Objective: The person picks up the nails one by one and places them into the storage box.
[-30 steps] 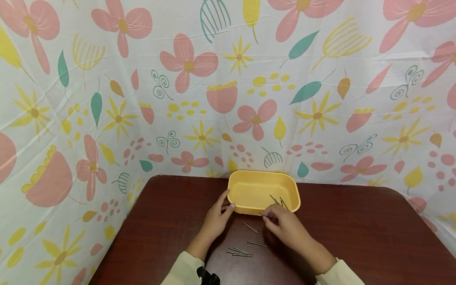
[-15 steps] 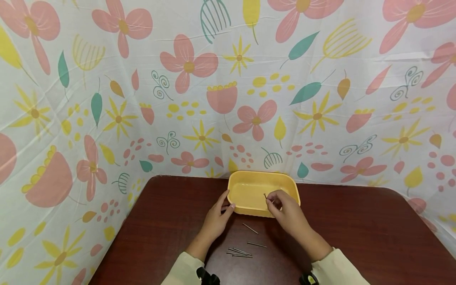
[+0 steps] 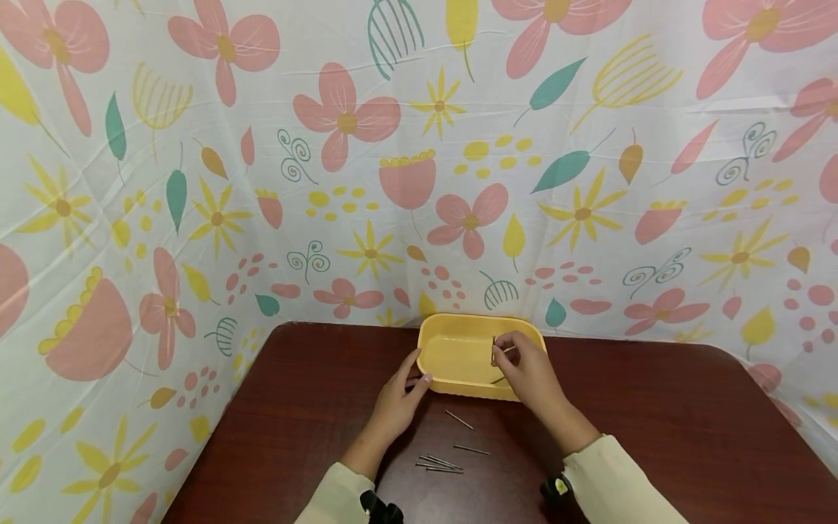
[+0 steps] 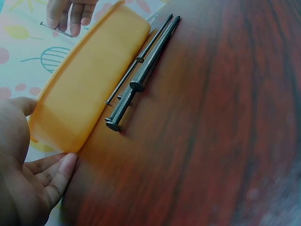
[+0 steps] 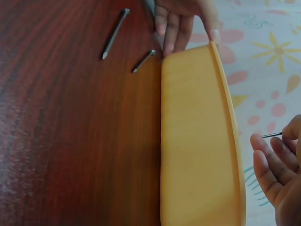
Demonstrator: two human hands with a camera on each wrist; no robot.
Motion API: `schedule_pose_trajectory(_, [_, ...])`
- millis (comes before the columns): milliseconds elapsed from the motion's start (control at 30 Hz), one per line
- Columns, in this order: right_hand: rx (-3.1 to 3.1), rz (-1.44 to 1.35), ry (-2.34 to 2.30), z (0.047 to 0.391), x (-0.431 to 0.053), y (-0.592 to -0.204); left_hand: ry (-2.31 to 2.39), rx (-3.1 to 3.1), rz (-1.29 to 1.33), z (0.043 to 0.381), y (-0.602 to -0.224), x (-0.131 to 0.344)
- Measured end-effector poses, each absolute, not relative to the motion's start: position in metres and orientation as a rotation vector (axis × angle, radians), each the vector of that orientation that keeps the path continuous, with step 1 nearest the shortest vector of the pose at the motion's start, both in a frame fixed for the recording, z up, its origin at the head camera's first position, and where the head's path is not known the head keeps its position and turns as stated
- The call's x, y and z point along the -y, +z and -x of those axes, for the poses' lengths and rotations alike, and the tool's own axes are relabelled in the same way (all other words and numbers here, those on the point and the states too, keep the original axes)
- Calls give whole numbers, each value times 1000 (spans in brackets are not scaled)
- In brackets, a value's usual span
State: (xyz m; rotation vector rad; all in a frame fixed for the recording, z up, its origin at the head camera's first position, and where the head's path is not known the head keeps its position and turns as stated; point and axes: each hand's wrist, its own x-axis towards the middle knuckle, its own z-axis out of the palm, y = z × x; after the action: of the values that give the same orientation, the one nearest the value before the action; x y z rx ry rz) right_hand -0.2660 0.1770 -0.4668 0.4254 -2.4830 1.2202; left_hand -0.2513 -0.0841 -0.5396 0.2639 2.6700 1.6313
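A yellow plastic basin point(image 3: 458, 348) stands on the table. My left hand point(image 3: 397, 399) holds its left end, with the thumb at the rim point(image 4: 33, 110) and the other fingers low against the wall. Over the basin's right half, my right hand point(image 3: 529, 367) pinches a thin nail point(image 4: 56, 29) between thumb and fingers. Part of another nail point(image 3: 499, 380) shows inside the basin, and the right hand hides the area around it. In front of the basin lie several loose nails: a small bunch point(image 3: 440, 463) and two single nails, one nearer the basin point(image 3: 460, 420), one behind the bunch point(image 3: 472, 450).
The dark red-brown wooden table point(image 3: 314, 407) has rounded back corners. A white cloth with a flower print point(image 3: 406, 182) hangs right behind the basin and along the left side. Black wrist straps point(image 3: 556, 489) sit at both cream sleeves point(image 3: 615, 484).
From the basin's front edge, my right hand has moved up and back over its right side, with the nail now held nearly upright. My left hand and the nails on the table stay put.
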Motion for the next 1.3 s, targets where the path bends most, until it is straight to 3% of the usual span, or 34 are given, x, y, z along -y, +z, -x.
schedule_pose_trajectory(400, [2520,-363,1188,279,-181,-471,1620,-2695,-267,252,-537,83])
schedule_pose_trajectory(1300, [2556,-386,1169,273,-193,-472,1619,-2709,-257,252,-537,83])
